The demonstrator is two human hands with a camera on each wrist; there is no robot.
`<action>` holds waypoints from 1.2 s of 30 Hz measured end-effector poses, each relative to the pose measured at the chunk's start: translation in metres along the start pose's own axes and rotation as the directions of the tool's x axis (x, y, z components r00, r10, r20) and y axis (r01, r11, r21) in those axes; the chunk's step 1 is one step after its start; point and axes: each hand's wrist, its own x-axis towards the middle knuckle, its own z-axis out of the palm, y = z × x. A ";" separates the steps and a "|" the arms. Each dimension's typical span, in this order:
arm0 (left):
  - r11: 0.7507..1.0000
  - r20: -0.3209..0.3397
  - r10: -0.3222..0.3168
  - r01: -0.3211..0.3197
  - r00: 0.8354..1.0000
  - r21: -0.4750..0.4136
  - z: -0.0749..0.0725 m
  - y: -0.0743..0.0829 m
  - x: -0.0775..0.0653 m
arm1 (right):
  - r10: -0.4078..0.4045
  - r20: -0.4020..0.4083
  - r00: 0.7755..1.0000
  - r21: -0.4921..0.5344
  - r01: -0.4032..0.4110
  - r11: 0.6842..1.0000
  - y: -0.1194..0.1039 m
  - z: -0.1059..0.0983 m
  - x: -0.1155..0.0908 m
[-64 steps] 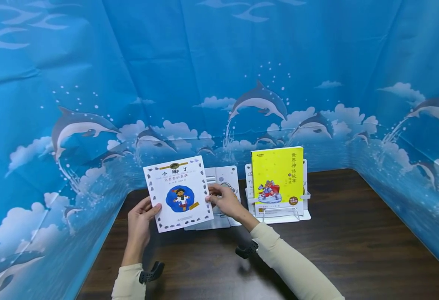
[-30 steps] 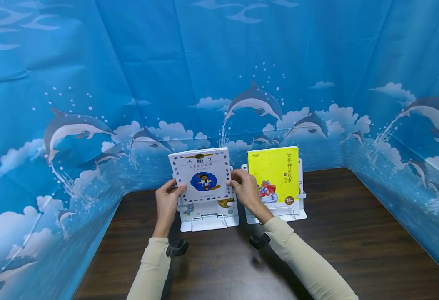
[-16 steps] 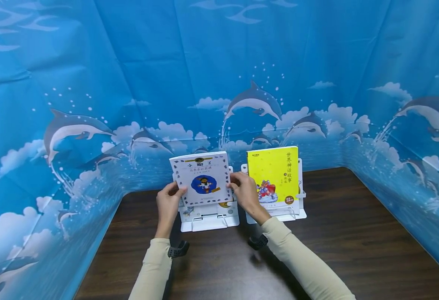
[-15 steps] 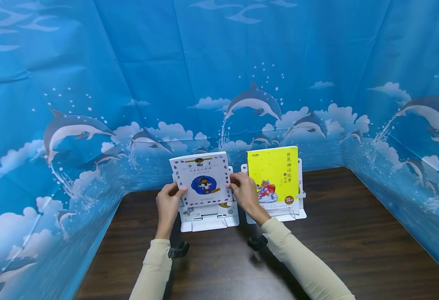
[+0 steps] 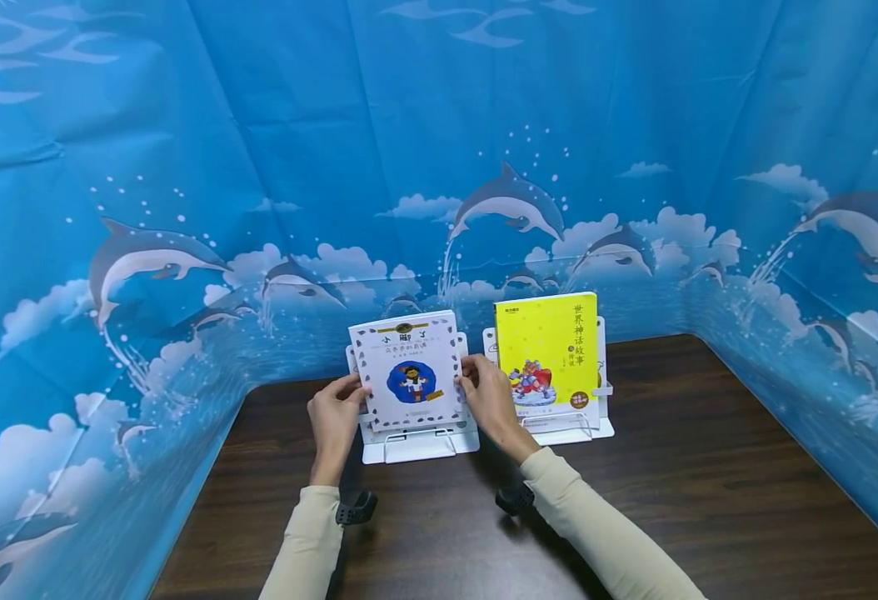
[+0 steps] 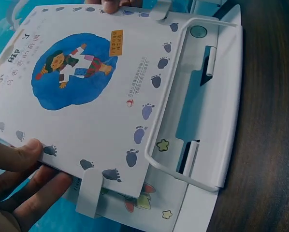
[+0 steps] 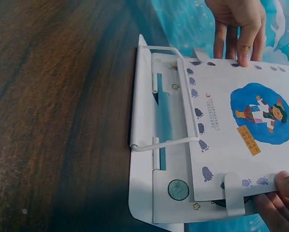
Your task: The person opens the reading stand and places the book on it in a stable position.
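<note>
A white picture book (image 5: 409, 367) with a blue round picture and a footprint border leans in front of a white book stand (image 5: 421, 448), tilted slightly. My left hand (image 5: 336, 421) pinches its left edge, thumb (image 6: 26, 153) on the cover and fingers behind. At the opposite edge my right hand (image 5: 490, 400) pinches it the same way. In both wrist views a side clip (image 6: 90, 193) of the stand overlaps the cover's edge. The stand's wire holder (image 7: 183, 104) lies right at the book's lower edge.
To the right, a yellow book (image 5: 547, 354) stands on a second white stand (image 5: 596, 428) behind its wire holder. Both stands are on a dark wooden table (image 5: 679, 483). A blue dolphin-print cloth (image 5: 379, 150) hangs behind and along the sides.
Both hands have carried the white book rightward from beside the left stand to in front of it, then lowered it towards the wire holder. The yellow book stays in place.
</note>
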 end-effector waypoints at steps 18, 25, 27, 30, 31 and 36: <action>0.989 0.009 0.046 -0.047 0.999 0.142 0.001 -0.007 -0.004 | -0.017 -0.012 1.000 -0.029 0.017 0.999 0.007 0.003 -0.008; 0.984 -0.008 0.041 -0.039 0.999 0.177 0.002 -0.009 -0.007 | -0.015 -0.002 1.000 -0.048 0.015 0.999 0.010 0.005 -0.008; 0.984 -0.007 0.033 -0.031 0.999 0.177 0.002 -0.009 -0.007 | -0.021 -0.005 1.000 -0.052 0.021 0.998 0.010 0.006 -0.008; 0.985 -0.001 0.020 -0.019 1.000 0.170 0.002 -0.010 -0.008 | -0.020 -0.005 1.000 -0.053 0.020 0.998 0.010 0.006 -0.008; 0.986 0.000 0.016 -0.015 1.000 0.169 0.002 -0.010 -0.008 | -0.018 -0.005 1.000 -0.055 0.018 0.998 0.009 0.006 -0.008; 0.986 0.006 0.008 -0.009 1.000 0.166 0.001 -0.012 -0.008 | -0.022 -0.009 1.000 -0.052 0.021 0.998 0.008 0.006 -0.008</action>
